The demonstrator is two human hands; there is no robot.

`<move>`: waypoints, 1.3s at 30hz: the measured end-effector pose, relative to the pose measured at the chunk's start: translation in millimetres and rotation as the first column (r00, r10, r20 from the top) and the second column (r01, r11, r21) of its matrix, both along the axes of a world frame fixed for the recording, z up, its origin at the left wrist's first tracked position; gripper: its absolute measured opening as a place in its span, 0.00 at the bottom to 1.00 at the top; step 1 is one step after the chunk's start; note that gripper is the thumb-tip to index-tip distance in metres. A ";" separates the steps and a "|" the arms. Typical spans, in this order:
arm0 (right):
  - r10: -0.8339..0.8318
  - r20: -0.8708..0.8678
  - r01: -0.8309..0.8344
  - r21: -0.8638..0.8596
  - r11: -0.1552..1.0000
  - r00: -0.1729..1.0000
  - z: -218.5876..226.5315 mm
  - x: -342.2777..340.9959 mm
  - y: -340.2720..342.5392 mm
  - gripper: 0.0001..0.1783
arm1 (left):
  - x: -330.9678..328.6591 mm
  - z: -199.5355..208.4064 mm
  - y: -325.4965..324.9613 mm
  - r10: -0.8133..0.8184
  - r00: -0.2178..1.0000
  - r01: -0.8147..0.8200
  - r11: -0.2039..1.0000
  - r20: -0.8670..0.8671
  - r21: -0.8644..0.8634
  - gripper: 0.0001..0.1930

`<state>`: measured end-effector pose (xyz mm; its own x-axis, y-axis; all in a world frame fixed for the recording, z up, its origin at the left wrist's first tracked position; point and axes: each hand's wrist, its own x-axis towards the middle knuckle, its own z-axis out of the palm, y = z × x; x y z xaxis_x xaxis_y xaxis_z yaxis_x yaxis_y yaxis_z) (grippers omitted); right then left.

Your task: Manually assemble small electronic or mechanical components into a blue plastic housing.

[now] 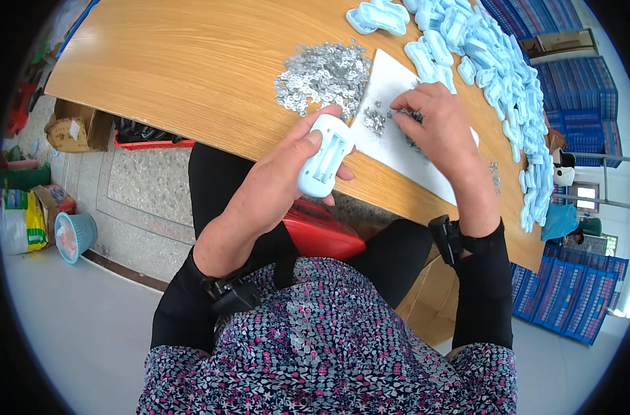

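My left hand (285, 164) is closed around a light blue plastic casing (324, 156), which has a long recessed slot facing up. The casing is held just off the table's near edge. My right hand (435, 123) reaches over a white sheet (400, 164), its thumb and index finger curled close together in a pinch. Whatever those fingertips hold is too small to make out. Small shiny metal pieces (374, 122) lie on the sheet next to them, and more are partly hidden under the hand. Beside the sheet spreads a pile of flat silvery metal pieces (325, 77).
Many light blue casings (491, 59) are heaped along the right of the wooden table (183, 62). A red stool (322, 229) is below the table edge. A cardboard box (79, 126) and a blue basket (77, 236) stand on the floor at left. Blue racks (571, 290) are at right.
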<state>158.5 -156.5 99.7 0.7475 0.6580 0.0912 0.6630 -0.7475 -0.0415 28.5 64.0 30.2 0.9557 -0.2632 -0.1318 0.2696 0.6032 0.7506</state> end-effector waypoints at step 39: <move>0.089 0.086 -0.123 0.571 0.812 0.992 -13.4 -117.7 -46.3 0.10 | -11.4 16.8 -65.3 -0.223 0.965 0.176 0.942 -0.137 -0.287 0.34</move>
<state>40.8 -202.8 86.3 0.6593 0.5482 0.5146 0.7503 -0.5239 -0.4032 17.2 -1.3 47.0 0.8505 -0.4939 -0.1809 0.5117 0.6974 0.5018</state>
